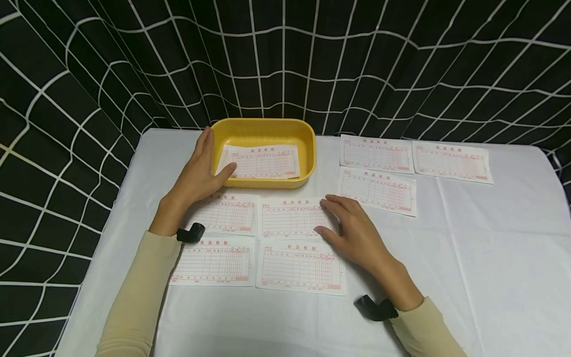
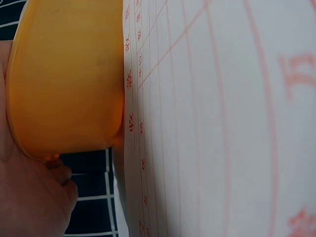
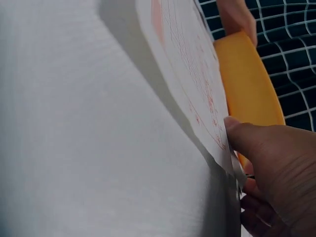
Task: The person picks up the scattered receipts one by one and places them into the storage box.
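My left hand (image 1: 198,166) grips the left end of the yellow tray (image 1: 263,183), thumb over the front rim and fingers along the outer side. Printed paper slips (image 1: 265,161) lie in the tray. In the left wrist view fingers (image 2: 61,180) bend round the edge of the tray (image 2: 64,79). My right hand (image 1: 357,238) is over the right end of a slip (image 1: 290,218) in front of the tray, thumb and index finger apart. The right wrist view shows the thumb (image 3: 252,140) at the slip's edge; contact underneath is hidden.
Three more slips lie beside and in front of the right hand's slip, one at lower right (image 1: 301,267). Another three lie right of the tray, including one at the far right (image 1: 452,161). A black cloth with white grid lines (image 1: 285,54) stands behind the white table (image 1: 490,277).
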Motion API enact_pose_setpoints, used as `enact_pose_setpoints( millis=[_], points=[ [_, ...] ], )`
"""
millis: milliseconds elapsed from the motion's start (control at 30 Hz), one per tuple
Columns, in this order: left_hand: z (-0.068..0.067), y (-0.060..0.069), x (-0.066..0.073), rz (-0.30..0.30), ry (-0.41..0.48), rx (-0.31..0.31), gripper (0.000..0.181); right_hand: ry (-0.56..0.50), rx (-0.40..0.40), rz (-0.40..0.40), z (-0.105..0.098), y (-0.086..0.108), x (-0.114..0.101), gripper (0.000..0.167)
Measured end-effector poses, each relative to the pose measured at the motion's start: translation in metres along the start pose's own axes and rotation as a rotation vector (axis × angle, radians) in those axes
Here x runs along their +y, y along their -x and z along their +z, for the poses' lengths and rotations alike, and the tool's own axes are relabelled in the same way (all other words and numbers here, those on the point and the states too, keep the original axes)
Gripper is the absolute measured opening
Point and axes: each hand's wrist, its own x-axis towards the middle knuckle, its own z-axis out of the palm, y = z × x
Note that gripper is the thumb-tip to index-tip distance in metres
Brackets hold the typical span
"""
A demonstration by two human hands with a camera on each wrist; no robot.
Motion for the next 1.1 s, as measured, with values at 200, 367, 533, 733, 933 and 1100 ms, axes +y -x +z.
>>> enact_pose_setpoints(
  millis=[200, 367, 533, 733, 933, 1100],
  points=[
    [0.0002, -0.0007, 0.0003, -0.003, 0.003, -0.002, 0.103, 0.015, -0.006, 0.011, 0.0009, 0.0014, -0.0009, 0.065],
    [0.0004, -0.0009, 0.0001, 0.000, 0.002, 0.000, 0.103, 0.003, 0.023, 0.007, 0.0026, 0.0021, -0.0019, 0.065],
    [0.0007, -0.0006, -0.0004, 0.002, -0.001, 0.001, 0.103, -0.046, 0.057, 0.025, 0.0051, 0.0013, -0.0026, 0.065],
    [0.0005, -0.0001, -0.0011, 0.002, 0.005, -0.001, 0.103, -0.104, 0.062, 0.101, 0.0056, -0.0014, -0.0056, 0.062],
    [0.0007, -0.0002, -0.0012, 0.002, 0.005, 0.001, 0.103, -0.140, 0.100, 0.132, 0.0053, -0.0017, -0.0062, 0.052],
    [0.0003, -0.0002, -0.0003, -0.003, 0.004, 0.000, 0.103, -0.159, 0.122, 0.147, 0.0030, -0.0007, -0.0043, 0.043]
  ],
)
